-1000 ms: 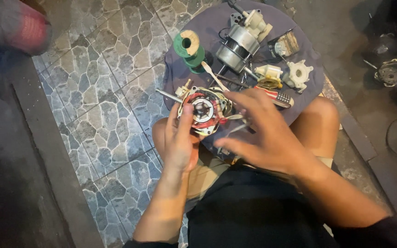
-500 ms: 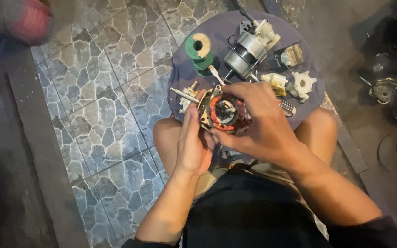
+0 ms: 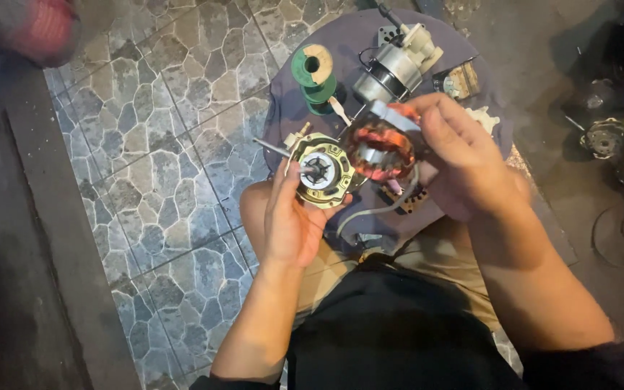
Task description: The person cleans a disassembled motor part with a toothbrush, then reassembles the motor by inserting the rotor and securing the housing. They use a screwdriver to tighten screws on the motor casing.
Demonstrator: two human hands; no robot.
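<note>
I count two hands at work: my left hand (image 3: 290, 217) and my right hand (image 3: 464, 162). Between them are two motor parts, one brass-coloured end plate (image 3: 323, 173) and one stator with copper winding (image 3: 380, 148). On the round dark cloth (image 3: 290, 108) I count one green spool (image 3: 314, 76), one assembled grey motor (image 3: 391, 68) and one white plastic piece (image 3: 484, 115). Off on the floor to the right I make out one more round metal part (image 3: 604, 137); the rest there is too dark to count.
</note>
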